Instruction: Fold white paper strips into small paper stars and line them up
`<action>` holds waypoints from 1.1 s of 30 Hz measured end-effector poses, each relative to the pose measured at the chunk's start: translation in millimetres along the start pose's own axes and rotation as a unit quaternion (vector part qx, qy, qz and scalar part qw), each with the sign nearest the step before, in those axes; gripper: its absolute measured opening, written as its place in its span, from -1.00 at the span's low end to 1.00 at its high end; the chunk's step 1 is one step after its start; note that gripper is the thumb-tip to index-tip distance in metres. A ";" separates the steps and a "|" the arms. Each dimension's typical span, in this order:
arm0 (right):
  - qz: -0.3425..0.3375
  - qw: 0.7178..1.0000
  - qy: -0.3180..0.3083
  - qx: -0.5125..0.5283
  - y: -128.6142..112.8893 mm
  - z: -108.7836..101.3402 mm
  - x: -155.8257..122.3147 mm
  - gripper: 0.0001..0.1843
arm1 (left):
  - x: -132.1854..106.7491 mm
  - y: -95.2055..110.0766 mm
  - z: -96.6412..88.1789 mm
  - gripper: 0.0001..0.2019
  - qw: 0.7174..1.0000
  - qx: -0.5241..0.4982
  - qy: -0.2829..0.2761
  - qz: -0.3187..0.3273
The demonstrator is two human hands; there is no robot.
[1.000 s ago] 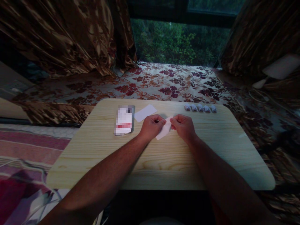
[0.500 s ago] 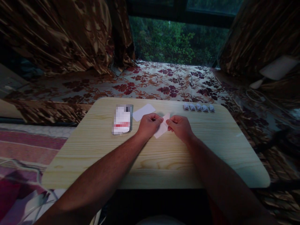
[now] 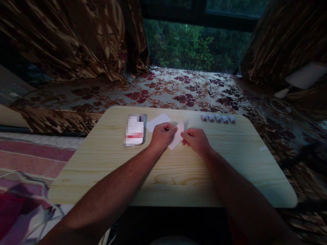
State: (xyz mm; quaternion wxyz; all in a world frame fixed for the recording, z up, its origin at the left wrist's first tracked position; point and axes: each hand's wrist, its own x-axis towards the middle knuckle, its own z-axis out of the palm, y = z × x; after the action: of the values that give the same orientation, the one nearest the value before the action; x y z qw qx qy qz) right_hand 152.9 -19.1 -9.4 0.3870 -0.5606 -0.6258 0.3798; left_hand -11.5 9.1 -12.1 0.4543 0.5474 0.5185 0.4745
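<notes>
A small white sheet of paper is held tilted above the middle of the table. My left hand pinches its left side between thumb and fingers. At the right edge of the sheet, my right hand grips it with thumb and forefinger. Behind my left hand lies another white piece of paper, flat on the wood and partly covered by that hand. Several small folded white paper pieces stand in a row near the table's far right edge.
A phone-like object, blurred out by pixels, lies left of the papers on the wooden table. Beyond the table is a ledge with flowered cloth below a window. A white lamp stands at the right.
My right hand has shifted slightly down along the sheet's right edge, and the sheet's upper corner is now more upright. The whole view has moved a little.
</notes>
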 end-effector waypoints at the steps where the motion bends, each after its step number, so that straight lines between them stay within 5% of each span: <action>1: 0.002 1.000 0.006 0.002 -0.3 0.5 -0.4 -0.67 | -0.2 -0.1 0.0 -0.76 1.000 0.002 0.003 0.003; 33: 0.006 0.999 -0.001 0.046 -3.8 1.6 -2.4 -0.78 | 0.3 -2.5 -0.2 -0.76 0.997 -0.067 0.038 -0.010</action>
State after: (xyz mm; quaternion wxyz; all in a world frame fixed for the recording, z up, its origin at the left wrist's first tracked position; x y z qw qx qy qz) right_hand 150.1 -21.9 -6.8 0.4094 -0.5453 -0.6050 0.4112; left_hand -12.0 9.6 -14.6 0.4742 0.4924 0.5079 0.5242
